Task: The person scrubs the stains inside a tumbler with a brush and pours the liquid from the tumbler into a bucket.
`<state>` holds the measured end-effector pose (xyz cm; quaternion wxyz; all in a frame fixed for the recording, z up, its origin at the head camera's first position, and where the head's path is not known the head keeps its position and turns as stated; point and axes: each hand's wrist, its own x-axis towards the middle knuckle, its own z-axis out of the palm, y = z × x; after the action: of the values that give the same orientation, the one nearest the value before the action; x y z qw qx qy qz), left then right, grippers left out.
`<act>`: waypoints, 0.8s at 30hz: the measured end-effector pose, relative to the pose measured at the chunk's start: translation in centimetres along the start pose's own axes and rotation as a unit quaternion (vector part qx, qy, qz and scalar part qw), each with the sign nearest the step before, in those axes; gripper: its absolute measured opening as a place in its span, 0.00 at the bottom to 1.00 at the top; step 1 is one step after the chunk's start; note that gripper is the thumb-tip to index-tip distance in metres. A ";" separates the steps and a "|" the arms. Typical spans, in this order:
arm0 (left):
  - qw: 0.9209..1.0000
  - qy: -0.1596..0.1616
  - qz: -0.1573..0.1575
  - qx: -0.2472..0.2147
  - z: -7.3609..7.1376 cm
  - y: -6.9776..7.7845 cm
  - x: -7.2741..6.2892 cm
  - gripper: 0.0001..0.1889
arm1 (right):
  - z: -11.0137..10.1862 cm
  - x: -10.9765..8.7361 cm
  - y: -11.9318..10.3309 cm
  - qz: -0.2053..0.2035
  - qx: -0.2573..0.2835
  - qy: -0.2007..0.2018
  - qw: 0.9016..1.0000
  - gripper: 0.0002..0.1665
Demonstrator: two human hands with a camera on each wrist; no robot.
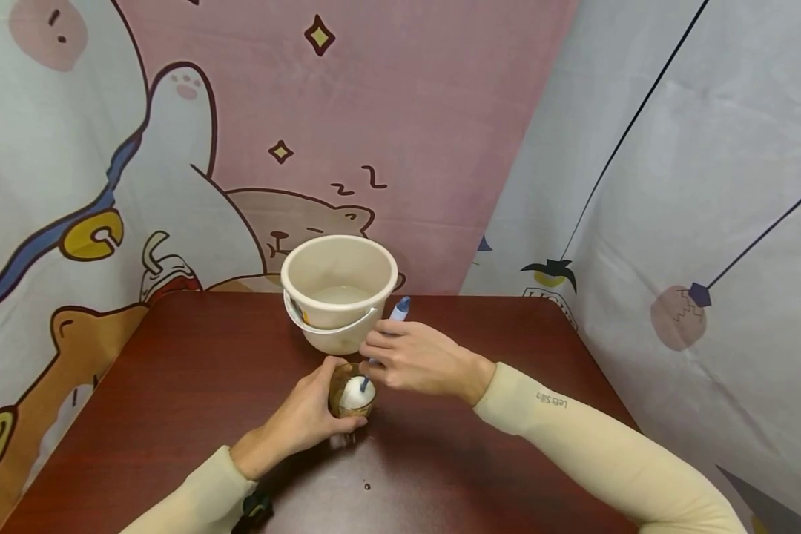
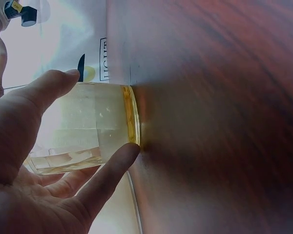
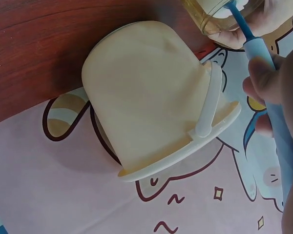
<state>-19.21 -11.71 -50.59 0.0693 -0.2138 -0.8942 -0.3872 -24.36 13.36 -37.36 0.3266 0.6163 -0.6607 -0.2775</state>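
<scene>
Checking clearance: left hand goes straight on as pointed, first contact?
The amber glass that the left hand grips. Beyond it, likely the right hand with its blue tool; relative height is unclear.

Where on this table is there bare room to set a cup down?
The table is bare left of the bucket and left hand, and right of the bucket, behind the right arm. In front of the glass only a small dark speck shows. It's crowded at the glass: left hand around it, right hand with the blue-handled tool, bucket close behind.
</scene>
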 end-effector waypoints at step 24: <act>1.000 0.006 0.001 0.003 0.1 -0.1 0.0 0.45 | 0.8 0.3 -0.2 -0.003 0.034 0.034 0.999 0.09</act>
<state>-19.23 -11.70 -50.71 0.0754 -0.2125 -0.8945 -0.3860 -24.83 13.06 -37.99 0.3268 0.6384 -0.6564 -0.2342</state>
